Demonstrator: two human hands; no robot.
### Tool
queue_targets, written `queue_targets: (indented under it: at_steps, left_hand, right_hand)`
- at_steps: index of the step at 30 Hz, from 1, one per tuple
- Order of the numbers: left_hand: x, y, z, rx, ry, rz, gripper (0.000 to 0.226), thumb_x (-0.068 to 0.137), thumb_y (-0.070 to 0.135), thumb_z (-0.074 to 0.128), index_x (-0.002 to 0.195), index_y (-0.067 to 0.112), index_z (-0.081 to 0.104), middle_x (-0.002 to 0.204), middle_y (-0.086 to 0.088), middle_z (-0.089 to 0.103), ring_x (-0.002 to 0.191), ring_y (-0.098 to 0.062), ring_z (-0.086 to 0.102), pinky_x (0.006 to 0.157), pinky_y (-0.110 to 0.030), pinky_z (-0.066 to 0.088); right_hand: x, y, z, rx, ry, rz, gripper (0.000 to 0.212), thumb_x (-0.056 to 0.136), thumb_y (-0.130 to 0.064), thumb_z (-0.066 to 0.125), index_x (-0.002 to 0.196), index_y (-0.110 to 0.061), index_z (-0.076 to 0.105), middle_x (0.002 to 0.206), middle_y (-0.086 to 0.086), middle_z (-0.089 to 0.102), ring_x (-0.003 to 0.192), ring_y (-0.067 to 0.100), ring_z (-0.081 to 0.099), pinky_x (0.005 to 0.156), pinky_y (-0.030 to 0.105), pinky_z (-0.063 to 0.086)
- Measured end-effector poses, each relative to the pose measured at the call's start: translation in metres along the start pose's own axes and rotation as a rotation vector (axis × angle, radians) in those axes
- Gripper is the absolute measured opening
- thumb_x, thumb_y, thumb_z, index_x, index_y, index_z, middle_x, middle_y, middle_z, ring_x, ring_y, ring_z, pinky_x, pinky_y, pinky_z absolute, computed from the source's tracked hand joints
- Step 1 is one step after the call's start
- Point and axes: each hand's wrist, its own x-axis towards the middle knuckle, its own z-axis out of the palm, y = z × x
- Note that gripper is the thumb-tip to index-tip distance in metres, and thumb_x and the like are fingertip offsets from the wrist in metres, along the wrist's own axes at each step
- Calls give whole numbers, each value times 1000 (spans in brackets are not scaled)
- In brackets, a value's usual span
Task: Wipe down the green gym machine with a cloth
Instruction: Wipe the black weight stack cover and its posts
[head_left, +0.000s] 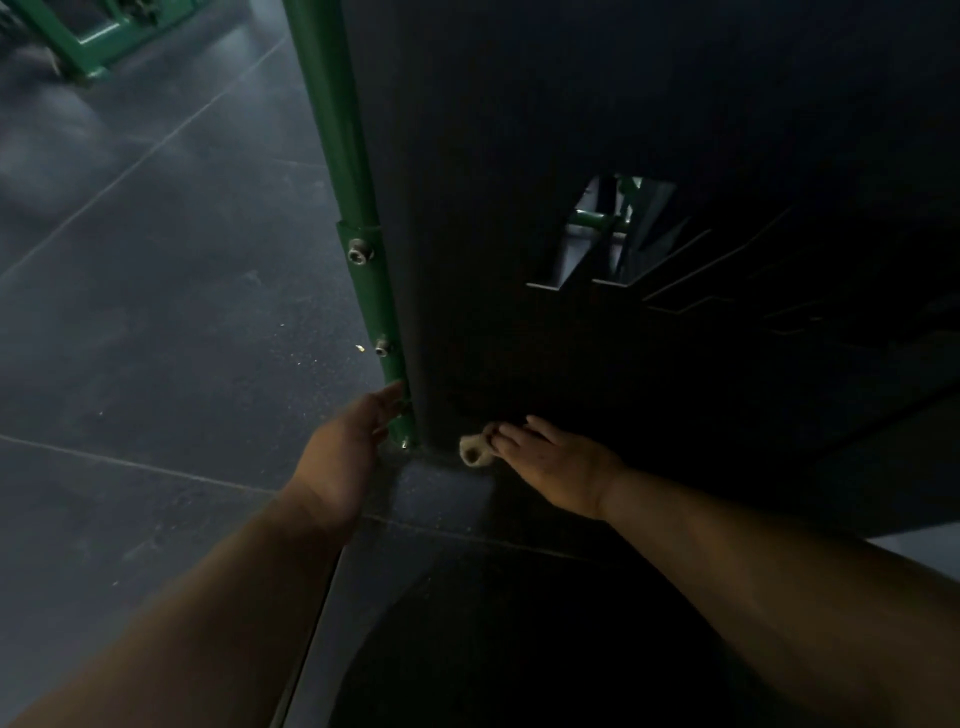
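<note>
- My right hand (550, 462) is down at the bottom of the machine's black panel (571, 130), fingers curled over a small bunched-up cloth (474, 450). It's a pale beige rag, crumpled, with one end poking out past my fingertips to the left.
- My left hand (347, 451) is just beside the green post (343, 156), fingers straight and close together, tips touching the paint near its foot. It's holding nothing.
- The post is a smooth glossy round tube with a flat bracket low down and two shiny bolts (360, 253) above my left fingers.
- The panel is matte and flat, with angular cutouts (608, 234) up above my right hand showing more green tubing inside.
- The floor (156, 312) is dark speckled rubber tile with thin seams, pretty dim room. There's another green frame (88, 41) way off past my left fingers.
</note>
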Motion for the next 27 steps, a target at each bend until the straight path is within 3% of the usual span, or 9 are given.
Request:
queue_targets:
  at_steps: [1,4,7,11,15,16,19,23,27]
  left_hand:
    - [-1,2,1,6,-5,-7,34,111,22,36,113,34,67,101,16,71,81,10,70,60,-13,52]
    - [-1,10,4,22,-17,-6,36,112,23,35,109,42,65,112,14,68,116,-10,63,79,-25,50]
    - [0,13,8,-40,38,-1,30,111,27,41,104,38,68,106,12,71,101,-5,64,74,-27,47]
    - [6,11,17,-79,8,15,26,110,22,46,101,29,70,89,15,78,65,8,70,61,-21,53]
    - [4,6,17,-55,-58,37,29,110,26,44,102,37,69,98,20,75,89,3,71,90,-23,55]
    - [3,5,16,-42,-71,45,28,110,26,44,105,39,68,100,20,74,96,-1,70,93,-24,54]
    - [4,9,14,-71,-25,-2,27,107,23,45,110,31,71,89,16,78,76,2,74,63,-19,55]
    - [6,14,13,-97,37,-22,30,109,28,42,110,30,72,110,13,72,95,-4,65,72,-29,46]
    - [11,14,15,-142,50,-23,31,109,27,41,117,28,71,110,14,71,97,-3,63,75,-28,45]
  right_hand:
    - [-5,6,-6,-11,20,20,59,98,-25,33,154,-23,50,163,-3,44,151,20,38,122,40,34]
    - [5,33,-40,-137,174,187,61,103,-22,22,163,-19,31,168,1,34,154,20,34,122,49,21]
    - [30,41,-59,-120,196,309,63,104,-21,10,166,-21,21,171,-1,28,156,22,29,122,53,7]
    - [28,27,-46,-60,30,216,69,101,-25,27,168,-15,12,175,5,10,160,23,13,121,53,-15]
    - [1,21,-41,216,-212,137,86,99,-30,49,168,-18,0,170,5,-17,158,23,-16,108,47,-43]
    - [-5,22,-44,223,-196,161,85,100,-33,48,167,-21,-3,170,4,-18,157,23,-18,109,48,-41]
    - [-19,41,-80,155,18,421,83,97,-42,52,165,-27,7,174,4,15,160,26,7,120,59,-15]
    - [-17,79,-125,174,301,719,80,94,-46,49,165,-34,14,170,4,17,157,31,6,122,61,-11]
    - [-4,55,-102,222,76,595,89,87,-45,58,166,-24,21,169,4,16,156,31,9,124,55,-10]
